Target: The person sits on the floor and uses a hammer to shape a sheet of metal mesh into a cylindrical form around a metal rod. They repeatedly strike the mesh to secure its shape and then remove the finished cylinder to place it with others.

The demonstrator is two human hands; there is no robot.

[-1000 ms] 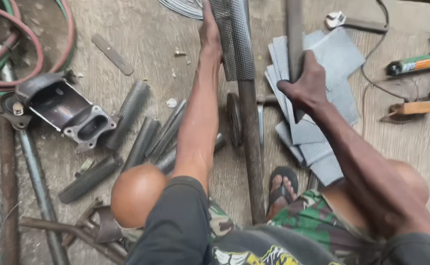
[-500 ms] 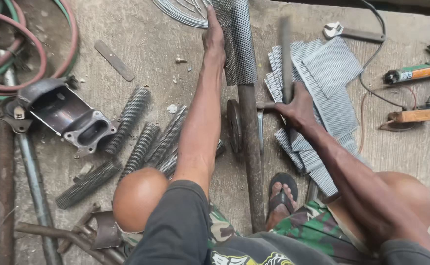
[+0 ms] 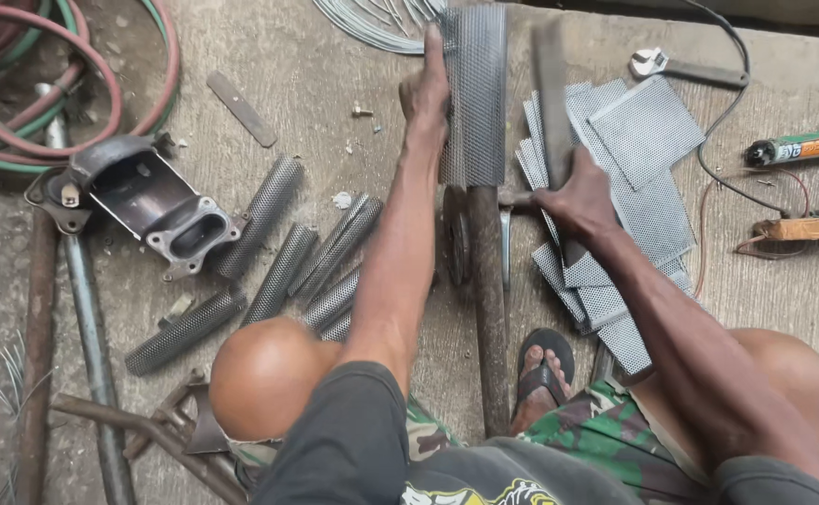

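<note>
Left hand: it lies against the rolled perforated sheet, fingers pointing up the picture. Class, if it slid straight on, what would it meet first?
Probably the coil of grey wire just beyond the left hand and perforated sheet, though depth is unclear.
</note>
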